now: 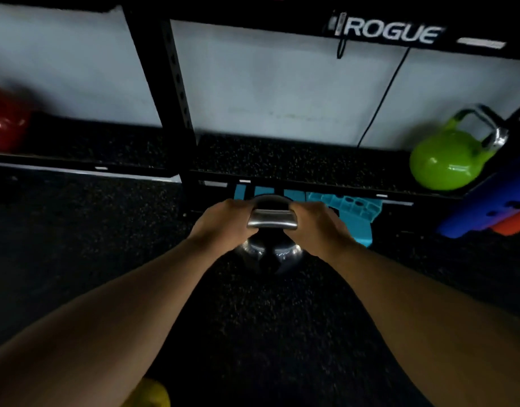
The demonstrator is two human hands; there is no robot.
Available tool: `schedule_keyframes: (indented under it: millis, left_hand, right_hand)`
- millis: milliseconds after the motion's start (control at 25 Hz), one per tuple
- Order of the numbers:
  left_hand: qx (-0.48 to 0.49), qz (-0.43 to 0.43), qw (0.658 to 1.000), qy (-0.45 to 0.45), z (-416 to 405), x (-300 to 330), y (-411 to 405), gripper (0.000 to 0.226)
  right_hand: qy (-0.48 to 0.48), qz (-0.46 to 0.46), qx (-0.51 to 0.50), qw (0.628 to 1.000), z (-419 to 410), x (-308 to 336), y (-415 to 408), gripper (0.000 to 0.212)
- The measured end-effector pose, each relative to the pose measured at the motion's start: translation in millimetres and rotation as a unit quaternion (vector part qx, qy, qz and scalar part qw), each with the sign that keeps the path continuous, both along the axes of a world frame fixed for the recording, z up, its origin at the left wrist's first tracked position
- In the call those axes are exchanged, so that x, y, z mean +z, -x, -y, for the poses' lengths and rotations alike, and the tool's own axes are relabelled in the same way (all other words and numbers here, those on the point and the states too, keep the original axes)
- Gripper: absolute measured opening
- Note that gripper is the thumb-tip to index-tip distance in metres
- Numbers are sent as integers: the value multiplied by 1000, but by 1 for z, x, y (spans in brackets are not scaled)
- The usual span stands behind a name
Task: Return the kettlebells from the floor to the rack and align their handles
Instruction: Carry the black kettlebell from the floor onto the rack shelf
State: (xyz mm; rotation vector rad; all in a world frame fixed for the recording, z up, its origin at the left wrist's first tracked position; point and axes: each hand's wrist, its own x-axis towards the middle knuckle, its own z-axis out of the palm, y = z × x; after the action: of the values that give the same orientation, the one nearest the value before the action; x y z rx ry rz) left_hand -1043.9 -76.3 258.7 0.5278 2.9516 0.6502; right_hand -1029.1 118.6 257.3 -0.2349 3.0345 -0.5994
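Both hands, left hand (223,223) and right hand (317,223), clench the steel handle (272,220) of a black kettlebell (270,254) just before the rack shelf (282,160). Lift with straight wrists, clear the shelf's front edge, and set it mid-shelf, handle matching the green kettlebell (446,160) at the right end.
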Motion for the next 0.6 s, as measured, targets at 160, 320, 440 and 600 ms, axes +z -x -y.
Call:
schedule_keyframes:
  millis: [160,320,440,600]
  left_hand:
    - [13,-36,999,-1,5,20,87,30]
    - [39,-52,998,24,0,25,176,32]
    - [35,-69,996,43,-2,22,241,24]
    - [12,-70,996,49,5,9,311,17]
  right_hand:
    - [11,-45,5,999,9,11,93,22]
    - [24,-61,8,998,7,14,186,23]
    - [21,-78,-3,997,6,14,245,21]
    - [19,-76,-15,997,16,1,304,21]
